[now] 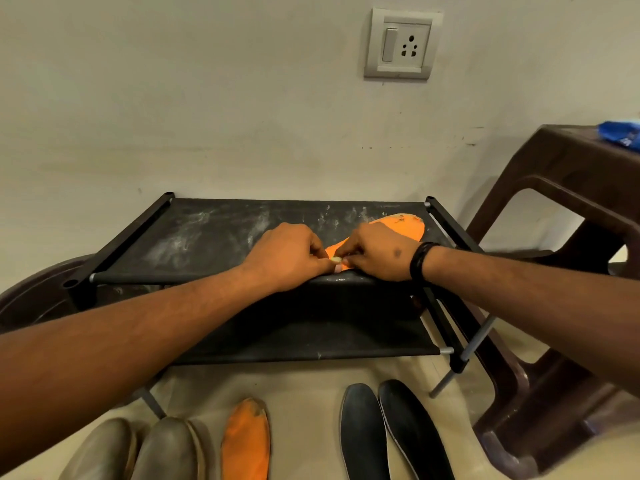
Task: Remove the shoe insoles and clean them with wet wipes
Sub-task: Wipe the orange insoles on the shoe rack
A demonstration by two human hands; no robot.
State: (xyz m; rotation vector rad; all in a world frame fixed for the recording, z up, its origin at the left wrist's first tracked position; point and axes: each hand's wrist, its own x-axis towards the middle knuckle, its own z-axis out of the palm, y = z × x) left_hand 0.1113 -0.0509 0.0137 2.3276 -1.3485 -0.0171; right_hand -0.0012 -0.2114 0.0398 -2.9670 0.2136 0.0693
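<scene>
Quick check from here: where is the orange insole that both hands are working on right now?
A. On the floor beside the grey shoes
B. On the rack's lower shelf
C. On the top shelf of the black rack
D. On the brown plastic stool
C: the orange insole lies on the dusty top shelf of the black rack, with the left hand and right hand on its near end.

Both hands, left hand and right hand, pinch small wipe over orange insole on black rack.
</scene>
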